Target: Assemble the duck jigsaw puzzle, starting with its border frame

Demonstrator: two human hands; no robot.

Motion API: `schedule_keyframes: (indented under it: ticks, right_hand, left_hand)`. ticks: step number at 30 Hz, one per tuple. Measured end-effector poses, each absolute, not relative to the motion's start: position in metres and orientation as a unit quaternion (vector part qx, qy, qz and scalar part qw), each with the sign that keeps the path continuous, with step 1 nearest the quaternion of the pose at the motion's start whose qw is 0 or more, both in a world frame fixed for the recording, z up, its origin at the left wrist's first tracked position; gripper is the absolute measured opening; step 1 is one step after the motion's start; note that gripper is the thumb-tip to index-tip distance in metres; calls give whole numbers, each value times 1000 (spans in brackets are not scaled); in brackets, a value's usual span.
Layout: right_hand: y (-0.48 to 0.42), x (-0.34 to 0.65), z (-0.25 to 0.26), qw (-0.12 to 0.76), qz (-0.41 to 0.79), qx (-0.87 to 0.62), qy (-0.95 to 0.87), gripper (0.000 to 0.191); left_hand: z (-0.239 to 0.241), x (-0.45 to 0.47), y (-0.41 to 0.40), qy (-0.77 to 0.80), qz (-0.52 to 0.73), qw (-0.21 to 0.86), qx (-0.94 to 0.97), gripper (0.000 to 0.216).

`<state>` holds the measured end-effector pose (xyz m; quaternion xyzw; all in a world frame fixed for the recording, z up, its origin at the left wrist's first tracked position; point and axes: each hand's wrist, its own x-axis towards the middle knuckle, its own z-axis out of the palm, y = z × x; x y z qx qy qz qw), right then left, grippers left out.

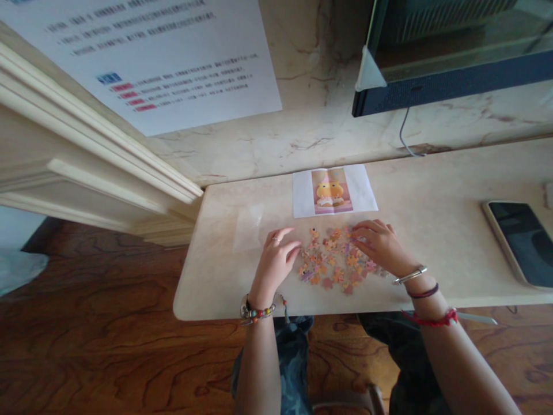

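Jigsaw puzzle pieces (339, 274), mostly orange, pink and yellow, lie loose in a spread pile on the pale tabletop (216, 276). At the pile's left edge is my left hand (277, 260), its fingers curved and apart with nothing between them. My right hand (382, 246) reaches over the back right part of the pile, fingers stretched out and thumb apart, the tips at the pieces. Whether a piece is under those fingertips is hard to see. Behind the pile lies a creased paper sheet (365, 190) with a printed picture of a yellow cartoon figure.
A clear plastic bag (248, 227) lies left of my left hand. Far right rests a phone (525, 242). A dark-framed screen (453, 75) with a hanging cable (402, 135) and a printed notice (207, 69) are on the wall behind. A panelled cabinet (99, 155) stands left.
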<state>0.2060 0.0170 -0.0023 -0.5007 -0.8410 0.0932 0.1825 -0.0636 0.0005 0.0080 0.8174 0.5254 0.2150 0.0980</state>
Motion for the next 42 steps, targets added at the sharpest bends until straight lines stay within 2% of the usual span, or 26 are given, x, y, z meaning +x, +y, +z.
schedule_keyframes:
  ticks: [13, 20, 30, 42]
  right_hand:
    - [18, 229, -6, 203, 105, -502, -834, 27]
    - [19, 245, -2, 243, 171, -484, -823, 25]
    - [15, 251, 5, 236, 256, -483, -803, 19]
    - [17, 248, -7, 266, 176, -530, -785, 22]
  left_hand:
    - [10, -64, -3, 507, 210, 152, 822, 12]
    - [7, -62, -1, 515, 209, 151, 817, 17]
    - [6, -65, 7, 516, 209, 128, 821, 5]
    - [9, -57, 14, 524, 208, 97, 820, 8]
